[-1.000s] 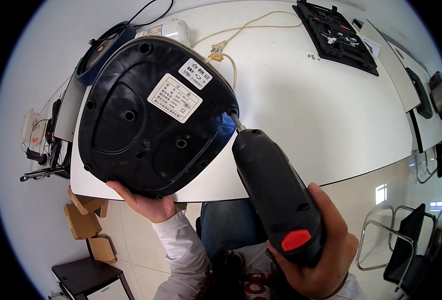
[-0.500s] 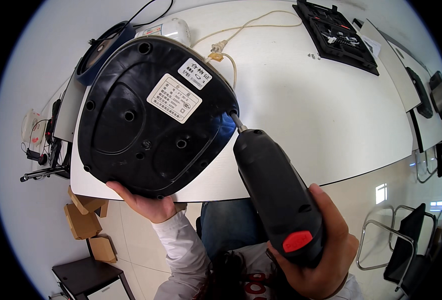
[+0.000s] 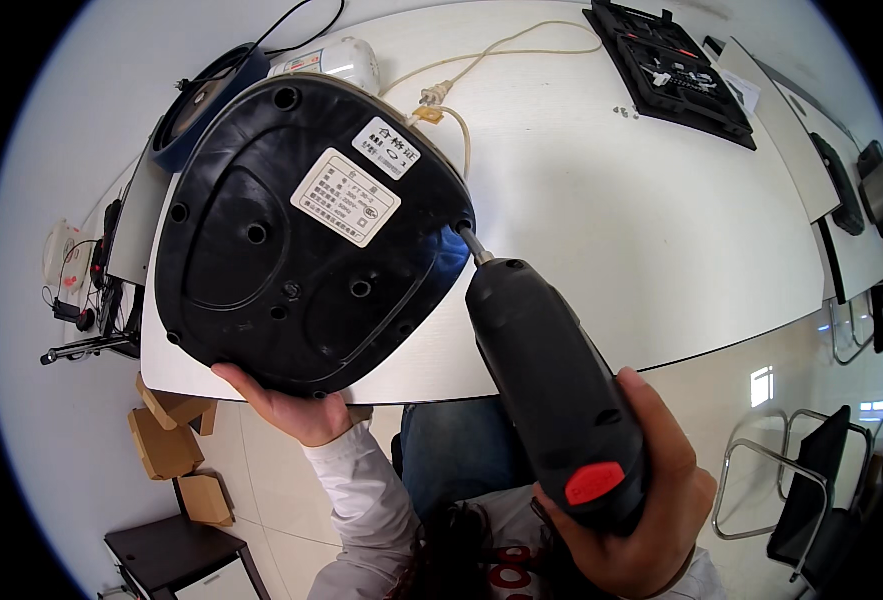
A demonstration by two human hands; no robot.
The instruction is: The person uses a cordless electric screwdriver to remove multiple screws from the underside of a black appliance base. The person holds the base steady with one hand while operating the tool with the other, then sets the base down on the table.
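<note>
The black plastic base of a household appliance is tilted up over the table, underside facing me, with two white labels and several round screw holes. My left hand grips its lower edge from below; part of the fingers is hidden behind it. My right hand is wrapped round a black power screwdriver with a red button. Its metal bit reaches into the screw hole at the base's right corner. A pale power cord with a plug runs out behind the base.
The white table carries an open black tool case at the far right, with several small screws beside it. A blue round part and a white rounded part lie behind the base. A metal-framed chair stands right.
The base has shifted very slightly to the left. Both hands keep their holds, and the screwdriver's bit stays in the same corner hole.
</note>
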